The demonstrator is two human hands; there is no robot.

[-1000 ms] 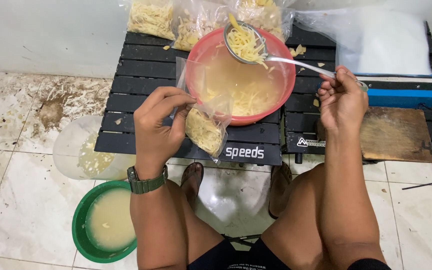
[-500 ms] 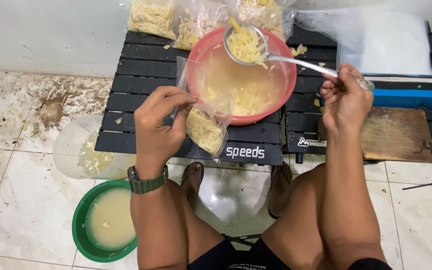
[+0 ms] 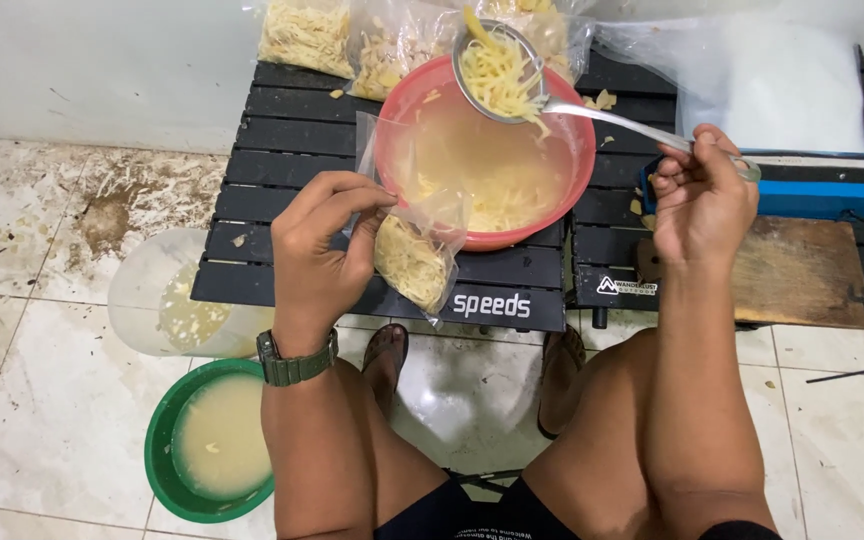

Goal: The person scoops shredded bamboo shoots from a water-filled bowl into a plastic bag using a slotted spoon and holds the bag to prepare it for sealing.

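Observation:
My left hand [image 3: 320, 250] pinches the open top of a clear plastic bag [image 3: 414, 255] partly filled with pale yellow shreds, held at the near rim of a red basin [image 3: 580, 165]. The basin holds cloudy liquid and more shreds. My right hand [image 3: 702, 200] grips the handle of a metal strainer ladle [image 3: 500, 75], which is lifted over the basin's far rim with a heap of shreds in it. Both hands work above a low black slatted table [image 3: 282, 150].
Several filled clear bags [image 3: 302, 35] lie at the table's far edge. A blue bag sealer [image 3: 832, 185] and a wooden board [image 3: 802, 270] are to the right. On the tiled floor at left stand a white tub [image 3: 142, 290] and a green bowl [image 3: 162, 470] of cloudy liquid.
The loaded ladle has stayed raised over the basin's far side, shifting only slightly. My left hand still holds the bag in the same place.

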